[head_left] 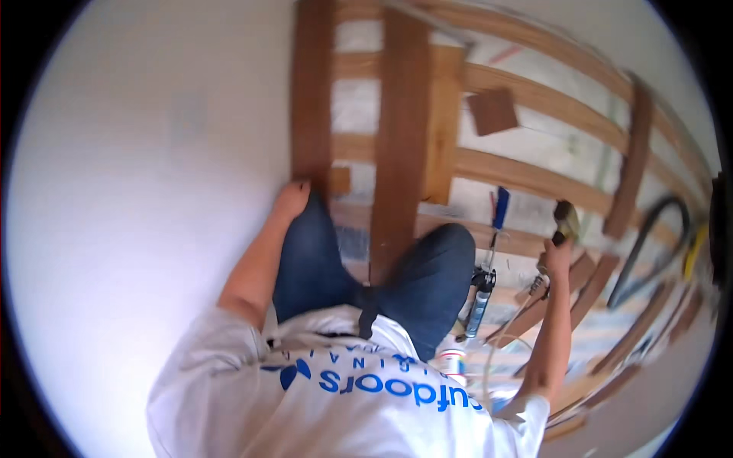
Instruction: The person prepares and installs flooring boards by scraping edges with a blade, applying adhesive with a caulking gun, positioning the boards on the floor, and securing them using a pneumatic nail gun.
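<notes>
My right hand is closed around the grip of a nail gun, blurred, with a pale hose trailing from its metal fitting. The tool is held over the wooden battens. My left hand is by my knee, close to the wall and the near part of a dark brown floorboard. Its fingers look curled in, and whatever they may hold is hidden. Between my legs runs a second dark board, with a lighter wooden strip along its right side.
A caulking gun and a blue-handled tool lie right of my knee. A square wood offcut rests on the battens. Cut boards and a dark curved hose lie at right. A white wall borders the left.
</notes>
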{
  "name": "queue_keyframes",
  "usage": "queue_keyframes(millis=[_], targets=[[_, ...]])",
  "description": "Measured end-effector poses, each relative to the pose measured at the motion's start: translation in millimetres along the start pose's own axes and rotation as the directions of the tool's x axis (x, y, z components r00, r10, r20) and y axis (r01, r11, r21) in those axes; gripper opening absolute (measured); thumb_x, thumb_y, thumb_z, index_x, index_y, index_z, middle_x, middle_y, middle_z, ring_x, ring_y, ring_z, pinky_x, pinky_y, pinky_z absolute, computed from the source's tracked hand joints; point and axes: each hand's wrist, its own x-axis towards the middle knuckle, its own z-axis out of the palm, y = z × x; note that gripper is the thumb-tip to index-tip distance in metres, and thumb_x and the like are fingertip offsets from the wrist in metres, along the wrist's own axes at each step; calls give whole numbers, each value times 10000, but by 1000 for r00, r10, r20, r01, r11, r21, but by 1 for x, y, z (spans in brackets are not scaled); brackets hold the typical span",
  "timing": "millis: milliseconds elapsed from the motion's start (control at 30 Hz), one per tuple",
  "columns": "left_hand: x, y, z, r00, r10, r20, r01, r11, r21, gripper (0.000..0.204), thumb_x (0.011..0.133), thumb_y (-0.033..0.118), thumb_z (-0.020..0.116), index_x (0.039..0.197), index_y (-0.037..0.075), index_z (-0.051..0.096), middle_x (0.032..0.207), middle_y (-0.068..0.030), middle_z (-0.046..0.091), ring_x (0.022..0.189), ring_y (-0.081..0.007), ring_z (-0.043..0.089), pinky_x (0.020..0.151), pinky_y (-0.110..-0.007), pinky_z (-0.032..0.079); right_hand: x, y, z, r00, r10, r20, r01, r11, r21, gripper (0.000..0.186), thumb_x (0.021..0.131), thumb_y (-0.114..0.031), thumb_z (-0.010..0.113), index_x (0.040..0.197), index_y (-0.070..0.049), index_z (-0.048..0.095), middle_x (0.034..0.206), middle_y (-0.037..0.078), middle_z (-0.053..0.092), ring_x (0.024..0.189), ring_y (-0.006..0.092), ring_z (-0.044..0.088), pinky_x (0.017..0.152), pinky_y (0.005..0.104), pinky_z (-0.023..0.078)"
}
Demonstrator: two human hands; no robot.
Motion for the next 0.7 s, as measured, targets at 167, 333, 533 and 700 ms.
queue_keyframes(millis=[167, 333, 533, 700], targets=[[-92, -39, -12, 988, -12, -157, -12, 988, -152, 534, 1062, 351, 499, 1435, -28, 549, 1429, -284, 573, 1338, -435, 532, 1162, -436, 410, 70, 59, 17, 959, -257, -117, 207, 921, -329, 945, 900, -182, 627, 1636, -14, 60, 1310, 401, 589, 1156, 564, 598, 992, 549, 503], [-149, -72, 30, 954, -106, -279, 15, 951, -310, 566, 1077, 369, 474, 1482, -26, 503, 1470, -292, 536, 1387, -429, 488, 1194, -431, 368, 54, 53, 47, 922, -340, -185, 253, 892, -375, 910, 916, -123, 617, 1648, -41, 85, 1362, 379, 569, 1193, 547, 585, 1014, 553, 504], [-141, -58, 31, 957, -72, -281, -25, 944, -329, 595, 1078, 399, 451, 1504, -16, 485, 1478, -305, 521, 1403, -431, 470, 1208, -448, 346, 13, 65, 39, 754, -618, -221, 438, 724, -533, 571, 922, -141, 606, 1461, 18, 505, 1455, 360, 487, 1328, 503, 492, 1108, 525, 435], [-147, -75, 36, 960, -120, -254, 11, 919, -393, 620, 1065, 420, 463, 1512, -9, 481, 1483, -305, 515, 1407, -430, 466, 1206, -445, 349, -103, 63, 81, 804, -586, -100, 577, 810, -109, 451, 973, -189, 654, 1365, 28, 604, 1399, 268, 573, 1273, 388, 573, 1055, 454, 485]])
